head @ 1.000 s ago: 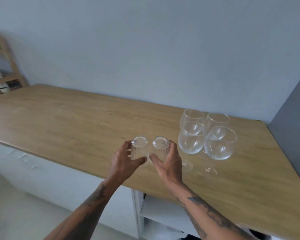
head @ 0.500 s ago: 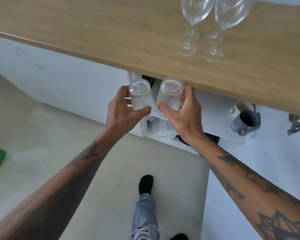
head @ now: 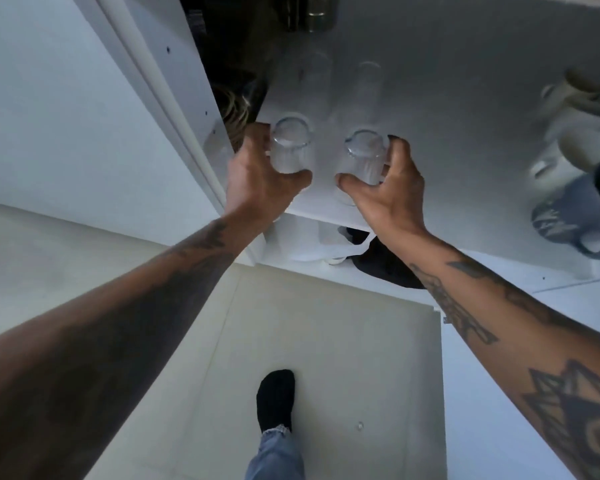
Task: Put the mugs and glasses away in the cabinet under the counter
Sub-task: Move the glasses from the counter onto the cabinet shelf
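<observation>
I look down into the open cabinet under the counter. My left hand (head: 262,180) is closed around a ribbed clear glass (head: 289,145), held upside down over the white shelf (head: 465,133). My right hand (head: 390,187) grips a second ribbed glass (head: 364,155), also upside down, a little to the right. Both glasses sit at the shelf's front left; whether they touch it I cannot tell. Faint outlines of other clear glasses (head: 368,84) stand farther back. At the shelf's right are a grey mug (head: 568,213) and a cream mug (head: 582,147).
The cabinet's white side panel (head: 174,98) rises just left of my left hand. A lower shelf holds a white bag (head: 323,244) and something black (head: 385,261). A hinge (head: 317,12) is at the top. My foot in a black sock (head: 274,400) stands on the floor.
I lifted both glasses off the counter, lowered them past its edge and moved them into the cabinet over the shelf. My view dropped from the counter top to the cabinet interior.
</observation>
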Motion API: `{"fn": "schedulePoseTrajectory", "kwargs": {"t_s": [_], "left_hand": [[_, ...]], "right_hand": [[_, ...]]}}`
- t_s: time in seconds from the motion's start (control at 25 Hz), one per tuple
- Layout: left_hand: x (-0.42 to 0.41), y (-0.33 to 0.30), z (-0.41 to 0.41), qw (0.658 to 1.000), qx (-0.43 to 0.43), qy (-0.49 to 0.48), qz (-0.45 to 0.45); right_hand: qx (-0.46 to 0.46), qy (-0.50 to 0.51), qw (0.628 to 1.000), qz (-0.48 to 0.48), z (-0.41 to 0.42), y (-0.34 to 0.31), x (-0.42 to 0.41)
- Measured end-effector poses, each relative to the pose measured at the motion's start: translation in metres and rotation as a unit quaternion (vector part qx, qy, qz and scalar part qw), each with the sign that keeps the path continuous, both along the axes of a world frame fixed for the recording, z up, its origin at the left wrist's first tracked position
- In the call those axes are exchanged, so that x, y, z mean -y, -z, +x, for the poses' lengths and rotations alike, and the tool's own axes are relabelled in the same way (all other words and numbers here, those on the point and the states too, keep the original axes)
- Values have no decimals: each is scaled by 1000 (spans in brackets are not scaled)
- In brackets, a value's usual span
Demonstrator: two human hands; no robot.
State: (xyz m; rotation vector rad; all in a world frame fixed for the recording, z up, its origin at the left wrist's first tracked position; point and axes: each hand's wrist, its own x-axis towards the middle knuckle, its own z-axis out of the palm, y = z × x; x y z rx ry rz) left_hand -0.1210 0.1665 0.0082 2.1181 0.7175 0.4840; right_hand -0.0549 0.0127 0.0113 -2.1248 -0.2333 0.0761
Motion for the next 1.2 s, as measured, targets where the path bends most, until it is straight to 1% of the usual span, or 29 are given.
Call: {"fn": "schedulePoseTrajectory", "kwargs": {"t_s": [0.08,0.28,0.48,0.6,0.72,0.8,0.96,1.04,1.12,1.2], "left_hand": [[-6,18,28,1000,0,-3,11],[-23,40,65,1000,6,9,-12],[-30,48,74,998,9,31,-57],[-28,42,65,998,-9,28,-59],[-24,20,37,999,-31,6,-37],[-21,-7,9,999,-32,11,-40],[12,-60,-63,991,-33,-37,-127],[34,-99,-105,984,-23,-25,-175],[46,-139,-137,980,-37,-29,-195],[53,-167,-151,979,-42,-34,-197]], "right_hand": [[0,10,1000,-4,26,17,-13],[12,16,1000,-2,59,36,-34],[4,14,1000,10,64,44,-40],[-17,12,1000,-3,59,36,-37],[-24,17,1000,-6,45,7,-25],[-24,15,1000,6,23,-23,-11],[-63,-5,998,20,-43,-72,28],[-82,5,995,52,-87,-110,58],[-98,21,992,82,-121,-150,86],[-104,33,989,97,-136,-186,110]]}}
